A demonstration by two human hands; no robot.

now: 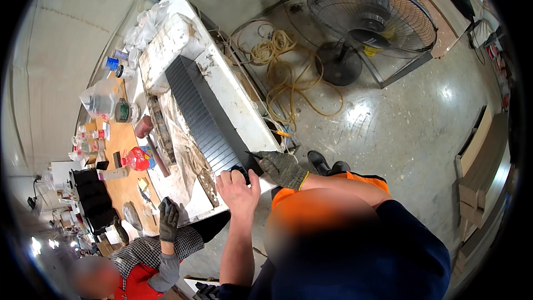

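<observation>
A long dark ribbed metal panel (pixel 202 116) with a raised side wall lies along the white worktable (pixel 244 116). My bare left hand (pixel 239 191) rests at its near end, fingers and thumb spread. A small black piece (pixel 241 171) shows between them; its kind is unclear. Just to the right, my right hand (pixel 284 169), in a grey knit glove, is closed on a thin dark pointed tool (pixel 254 155). Most of that tool is hidden in the glove.
Left of the panel lie a mallet (pixel 144 126), a red-labelled bottle (pixel 139 158) and several jars. A co-worker's gloved hand (pixel 168 219) is at the table's near-left corner. A coiled yellowish hose (pixel 272 50) and a large fan (pixel 372 16) stand beyond the table on the right.
</observation>
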